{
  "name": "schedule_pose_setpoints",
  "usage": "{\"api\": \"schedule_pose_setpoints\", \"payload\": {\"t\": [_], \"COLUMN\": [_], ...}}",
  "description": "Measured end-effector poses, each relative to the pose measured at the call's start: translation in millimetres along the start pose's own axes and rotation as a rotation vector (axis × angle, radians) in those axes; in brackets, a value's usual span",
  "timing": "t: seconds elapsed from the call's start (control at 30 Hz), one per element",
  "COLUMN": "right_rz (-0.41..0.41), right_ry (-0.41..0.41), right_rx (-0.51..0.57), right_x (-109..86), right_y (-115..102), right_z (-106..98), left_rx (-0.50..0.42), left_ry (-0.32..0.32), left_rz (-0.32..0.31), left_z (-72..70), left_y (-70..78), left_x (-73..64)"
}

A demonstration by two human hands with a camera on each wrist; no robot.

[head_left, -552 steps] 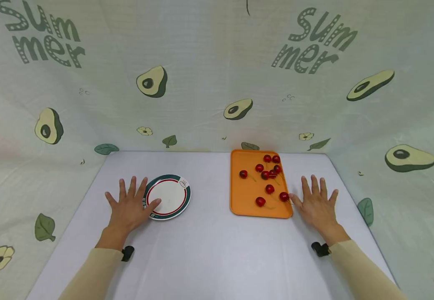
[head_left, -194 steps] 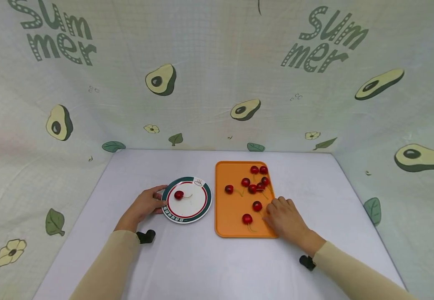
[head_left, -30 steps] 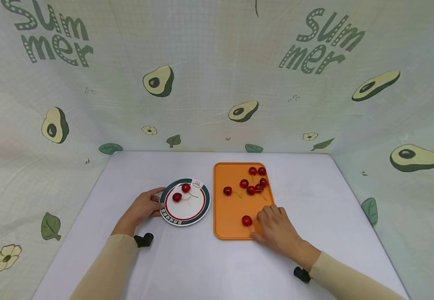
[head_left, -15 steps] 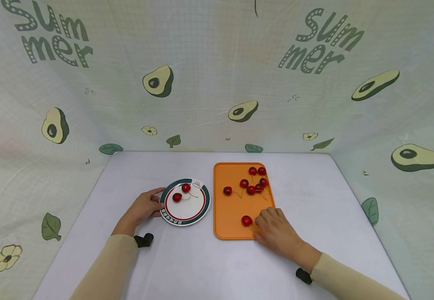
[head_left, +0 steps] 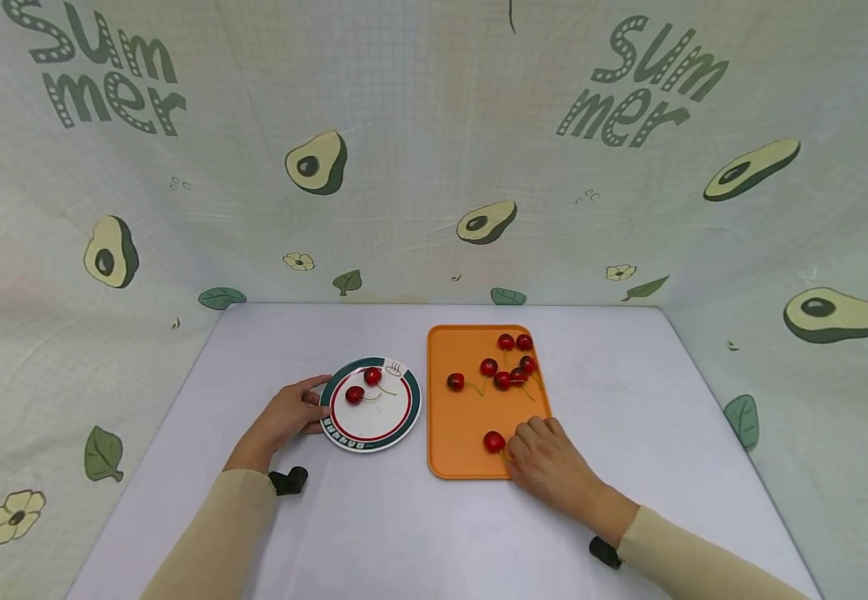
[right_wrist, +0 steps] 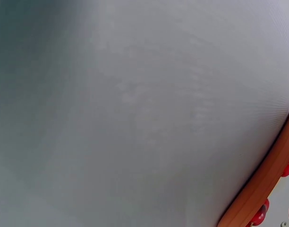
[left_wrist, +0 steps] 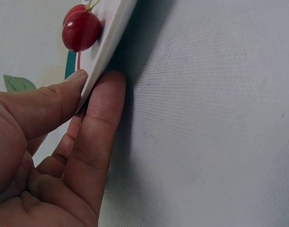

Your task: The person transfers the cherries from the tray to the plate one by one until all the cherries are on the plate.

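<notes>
My left hand (head_left: 281,423) pinches the left rim of a white plate (head_left: 362,427) with a green and red border. In the left wrist view the thumb (left_wrist: 55,106) lies on top of the rim and a finger (left_wrist: 103,111) sits beneath it. Two cherries, one in front (head_left: 355,395) and one behind (head_left: 372,377), lie on the plate. My right hand (head_left: 554,467) is over the near right corner of an orange tray (head_left: 458,433). Its thumb and curled fingers pinch the stem of a red cherry (head_left: 494,442), whose fruit rests on the tray.
Several more cherries (head_left: 502,381) are grouped toward the tray's far right, and a single one (head_left: 455,382) lies by its left side. The white table (head_left: 374,533) backs onto a hanging cloth (head_left: 404,150) printed with avocados.
Over the last second my right thumb draws in to the fingers at the cherry's stem. Since the earliest frame, two cherries have moved to the plate, which my left hand now grips.
</notes>
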State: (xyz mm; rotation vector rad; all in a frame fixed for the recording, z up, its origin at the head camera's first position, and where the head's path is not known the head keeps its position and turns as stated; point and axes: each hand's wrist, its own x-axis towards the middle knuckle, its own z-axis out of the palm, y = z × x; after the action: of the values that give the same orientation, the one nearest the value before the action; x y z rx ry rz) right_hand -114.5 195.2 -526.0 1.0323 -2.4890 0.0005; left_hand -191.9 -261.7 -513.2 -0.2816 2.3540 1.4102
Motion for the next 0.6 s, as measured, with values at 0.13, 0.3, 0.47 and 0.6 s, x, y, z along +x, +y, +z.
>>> {"api": "schedule_pose_setpoints", "payload": {"t": [0.13, 0.3, 0.47, 0.6], "right_rz": [0.003, 0.009, -0.002, -0.022], "right_ry": [-0.007, -0.040, -0.045, -0.035], "right_rx": [0.003, 0.008, 0.000, -0.014], "right_x": [0.2, 0.3, 0.3, 2.9], "right_y": [-0.8, -2.2, -1.5, 2.4], "right_z": [0.8, 0.5, 0.5, -0.3], "left_rx": [-0.004, 0.003, 0.005, 0.009], "left_ry": [0.002, 0.005, 0.007, 0.008], "left_rz": [-0.004, -0.002, -0.004, -0.009], "left_z": [0.3, -0.2, -0.2, 0.2], "left_y": [0.4, 1.0, 1.5, 2.2], "left_x": [-0.6, -1.5, -2.0, -2.4]}}
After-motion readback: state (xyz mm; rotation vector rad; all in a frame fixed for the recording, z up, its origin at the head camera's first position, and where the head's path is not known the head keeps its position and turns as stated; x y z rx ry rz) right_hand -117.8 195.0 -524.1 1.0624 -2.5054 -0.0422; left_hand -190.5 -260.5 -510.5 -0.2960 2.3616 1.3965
